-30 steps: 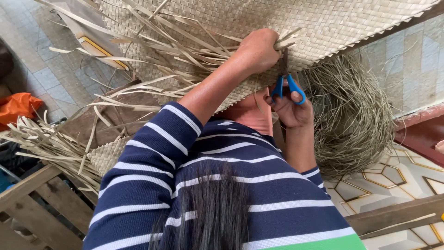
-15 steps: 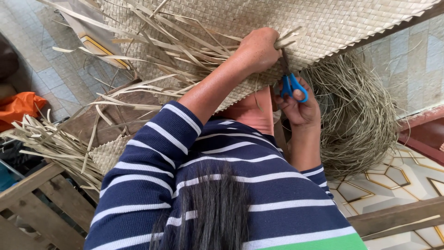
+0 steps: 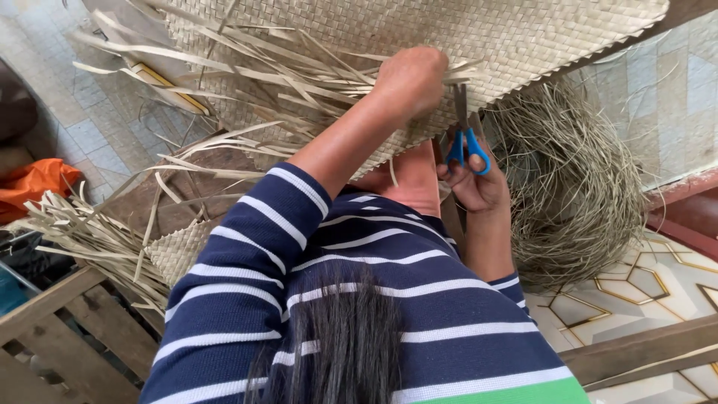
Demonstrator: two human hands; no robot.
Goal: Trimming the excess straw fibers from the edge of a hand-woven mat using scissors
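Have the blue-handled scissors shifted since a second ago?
Barely. The scissors, held in the right hand, sit at nearly the same spot by the woven mat's edge; they dipped slightly half a second ago, then came back up.

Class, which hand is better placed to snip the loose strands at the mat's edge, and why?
Right: the right hand holds the blue-handled scissors, blades up against the woven mat, while the left hand grips the loose strands.
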